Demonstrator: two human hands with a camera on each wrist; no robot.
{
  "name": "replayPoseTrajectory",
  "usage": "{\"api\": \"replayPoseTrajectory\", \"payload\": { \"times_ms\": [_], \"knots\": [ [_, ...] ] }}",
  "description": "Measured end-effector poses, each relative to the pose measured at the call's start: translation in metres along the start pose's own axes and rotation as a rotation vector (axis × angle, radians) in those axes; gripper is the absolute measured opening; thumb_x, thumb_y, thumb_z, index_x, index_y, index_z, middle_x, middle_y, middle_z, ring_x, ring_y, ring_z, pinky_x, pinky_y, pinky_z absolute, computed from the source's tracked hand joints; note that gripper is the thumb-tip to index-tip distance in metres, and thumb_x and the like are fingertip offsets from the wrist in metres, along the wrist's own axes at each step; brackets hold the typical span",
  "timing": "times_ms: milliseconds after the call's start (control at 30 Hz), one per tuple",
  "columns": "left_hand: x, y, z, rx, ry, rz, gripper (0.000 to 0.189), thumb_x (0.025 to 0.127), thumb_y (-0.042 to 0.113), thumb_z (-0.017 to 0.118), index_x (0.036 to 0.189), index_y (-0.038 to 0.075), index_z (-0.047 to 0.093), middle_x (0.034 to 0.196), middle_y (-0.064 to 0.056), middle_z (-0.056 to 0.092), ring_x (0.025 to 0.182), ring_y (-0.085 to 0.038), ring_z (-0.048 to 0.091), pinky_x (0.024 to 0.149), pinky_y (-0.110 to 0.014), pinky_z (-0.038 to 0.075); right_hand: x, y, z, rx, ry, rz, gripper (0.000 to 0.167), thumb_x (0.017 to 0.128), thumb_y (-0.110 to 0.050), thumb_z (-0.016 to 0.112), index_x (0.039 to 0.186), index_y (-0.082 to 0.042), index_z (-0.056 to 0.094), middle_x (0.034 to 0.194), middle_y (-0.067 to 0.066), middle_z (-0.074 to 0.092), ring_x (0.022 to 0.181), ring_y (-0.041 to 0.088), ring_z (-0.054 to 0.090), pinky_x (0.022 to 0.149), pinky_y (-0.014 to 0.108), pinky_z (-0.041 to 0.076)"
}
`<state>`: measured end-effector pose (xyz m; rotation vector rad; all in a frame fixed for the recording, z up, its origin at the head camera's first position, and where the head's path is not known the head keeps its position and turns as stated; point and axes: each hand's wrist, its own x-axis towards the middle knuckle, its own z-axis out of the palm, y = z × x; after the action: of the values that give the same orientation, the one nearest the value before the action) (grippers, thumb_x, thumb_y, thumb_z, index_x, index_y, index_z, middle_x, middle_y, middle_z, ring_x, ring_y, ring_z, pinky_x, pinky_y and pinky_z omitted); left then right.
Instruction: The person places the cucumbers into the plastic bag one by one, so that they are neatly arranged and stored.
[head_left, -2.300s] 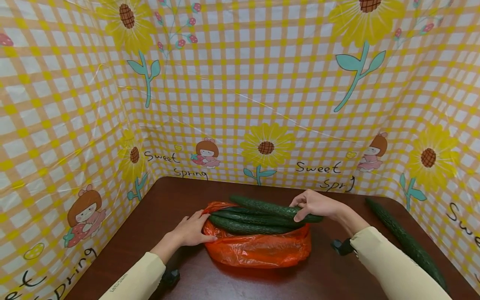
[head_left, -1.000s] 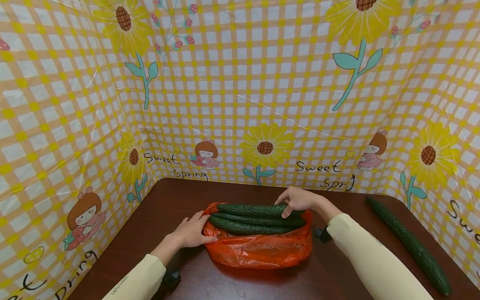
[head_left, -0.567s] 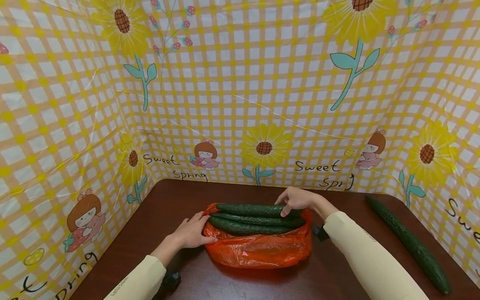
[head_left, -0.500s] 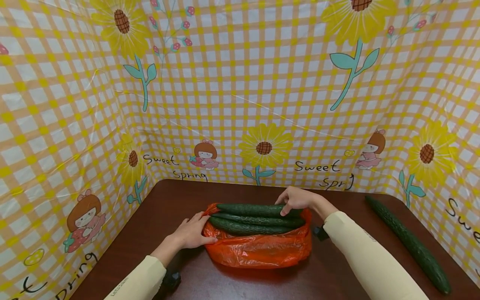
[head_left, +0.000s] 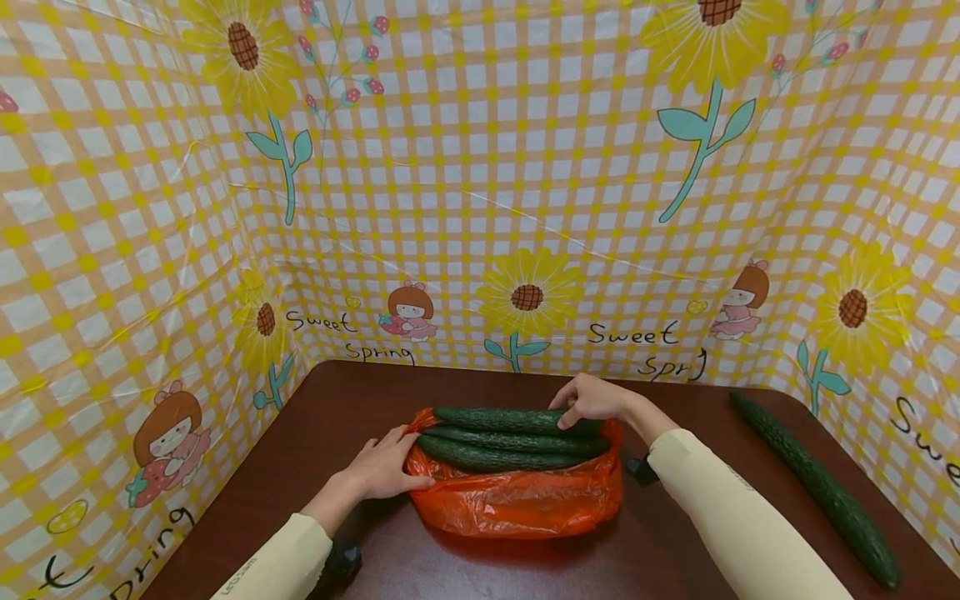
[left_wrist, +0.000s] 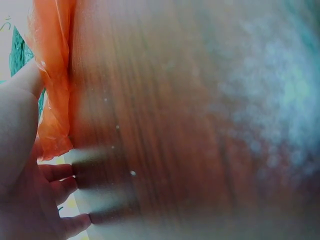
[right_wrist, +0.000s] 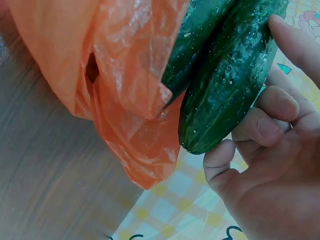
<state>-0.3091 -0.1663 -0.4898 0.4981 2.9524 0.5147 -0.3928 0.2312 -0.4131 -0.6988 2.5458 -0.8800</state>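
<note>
Several long green cucumbers lie side by side in an orange-red plastic bag on the dark table. My right hand grips the rearmost cucumber near its right end, thumb in front and fingers behind. In the right wrist view, the tip of this cucumber sticks out past the bag's edge. My left hand rests at the bag's left end, its thumb over the rim. The left wrist view shows its fingers outstretched, beside the orange plastic.
One more cucumber lies slanting along the right side of the brown table. Checked cloth with sunflowers rises as walls behind and on both sides. Black wrist straps show under the sleeves.
My right hand has lowered the rear cucumber from a tilt above the bag and moved it left, level beside the others. Over the last second both hands stay nearly still.
</note>
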Motion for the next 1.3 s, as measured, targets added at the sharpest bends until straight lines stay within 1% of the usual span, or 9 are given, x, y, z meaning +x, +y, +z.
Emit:
{"api": "replayPoseTrajectory", "payload": {
  "times_ms": [167, 367, 467, 800, 967, 1033, 1133, 1200, 1300],
  "knots": [
    [0.0, 0.001, 0.001, -0.008, 0.005, 0.013, 0.096, 0.083, 0.065, 0.07, 0.152, 0.005, 0.043, 0.16, -0.02, 0.033, 0.148, -0.037, 0.032, 0.117, -0.065, 0.023, -0.009, 0.0, 0.002, 0.06, 0.039, 0.023, 0.039, 0.09, -0.019, 0.076, 0.124, -0.003, 0.071, 0.139, 0.02, 0.06, 0.136, 0.049, 0.046, 0.104, 0.057, 0.046],
    [0.001, 0.001, 0.002, -0.012, 0.01, 0.016, 0.095, 0.082, 0.065, 0.071, 0.152, 0.007, 0.043, 0.16, -0.018, 0.034, 0.149, -0.036, 0.032, 0.117, -0.065, 0.022, -0.022, 0.0, 0.0, 0.11, 0.106, 0.034, 0.038, 0.095, -0.023, 0.07, 0.128, -0.004, 0.069, 0.136, 0.018, 0.062, 0.122, 0.036, 0.058, 0.098, 0.054, 0.049],
    [0.002, 0.0, 0.004, -0.007, 0.007, 0.009, 0.096, 0.083, 0.066, 0.07, 0.153, 0.008, 0.042, 0.161, -0.017, 0.033, 0.149, -0.035, 0.031, 0.118, -0.064, 0.021, -0.028, 0.001, -0.002, 0.139, 0.127, 0.033, 0.036, 0.096, -0.025, 0.069, 0.128, -0.007, 0.069, 0.135, 0.016, 0.062, 0.118, 0.032, 0.06, 0.097, 0.052, 0.05],
    [0.001, -0.003, 0.004, -0.016, 0.009, 0.0, 0.096, 0.083, 0.067, 0.069, 0.153, 0.008, 0.042, 0.162, -0.019, 0.032, 0.149, -0.036, 0.031, 0.117, -0.064, 0.022, -0.054, 0.0, -0.007, 0.215, 0.155, 0.053, 0.037, 0.098, -0.029, 0.066, 0.131, -0.011, 0.067, 0.139, 0.016, 0.059, 0.124, 0.033, 0.057, 0.103, 0.057, 0.045],
    [0.0, -0.002, 0.004, -0.016, 0.008, 0.004, 0.096, 0.082, 0.067, 0.069, 0.153, 0.007, 0.043, 0.161, -0.019, 0.032, 0.149, -0.036, 0.031, 0.117, -0.065, 0.022, -0.071, 0.001, -0.009, 0.241, 0.181, 0.072, 0.041, 0.097, -0.034, 0.068, 0.131, -0.012, 0.067, 0.137, 0.019, 0.059, 0.115, 0.031, 0.059, 0.095, 0.054, 0.048],
    [0.0, -0.002, 0.003, -0.019, 0.01, 0.009, 0.096, 0.082, 0.067, 0.07, 0.152, 0.007, 0.043, 0.161, -0.019, 0.032, 0.149, -0.036, 0.031, 0.117, -0.065, 0.022, -0.077, 0.002, -0.009, 0.268, 0.193, 0.077, 0.042, 0.096, -0.035, 0.069, 0.131, -0.011, 0.067, 0.114, 0.015, 0.064, 0.094, 0.028, 0.059, 0.083, 0.049, 0.049],
    [0.0, -0.002, 0.003, -0.023, 0.012, 0.013, 0.095, 0.083, 0.066, 0.07, 0.152, 0.007, 0.043, 0.161, -0.02, 0.032, 0.149, -0.037, 0.031, 0.117, -0.065, 0.022, -0.086, 0.007, -0.01, 0.319, 0.213, 0.075, 0.044, 0.096, -0.032, 0.07, 0.132, -0.007, 0.065, 0.078, 0.003, 0.052, 0.067, 0.022, 0.045, 0.07, 0.041, 0.045],
    [0.0, -0.002, 0.003, -0.017, 0.01, 0.011, 0.095, 0.083, 0.066, 0.069, 0.153, 0.007, 0.043, 0.161, -0.019, 0.032, 0.149, -0.036, 0.031, 0.117, -0.065, 0.022, -0.093, 0.011, -0.011, 0.365, 0.223, 0.078, 0.047, 0.095, -0.031, 0.07, 0.133, -0.004, 0.063, 0.066, -0.001, 0.034, 0.058, 0.022, 0.029, 0.062, 0.04, 0.039],
    [-0.002, 0.0, 0.002, -0.019, 0.012, 0.012, 0.095, 0.083, 0.065, 0.07, 0.152, 0.007, 0.043, 0.161, -0.02, 0.032, 0.149, -0.036, 0.031, 0.116, -0.065, 0.023, -0.104, 0.016, -0.011, 0.392, 0.246, 0.084, 0.049, 0.095, -0.03, 0.071, 0.135, -0.002, 0.062, 0.06, -0.006, 0.029, 0.053, 0.017, 0.027, 0.061, 0.035, 0.04]
  ]
}}
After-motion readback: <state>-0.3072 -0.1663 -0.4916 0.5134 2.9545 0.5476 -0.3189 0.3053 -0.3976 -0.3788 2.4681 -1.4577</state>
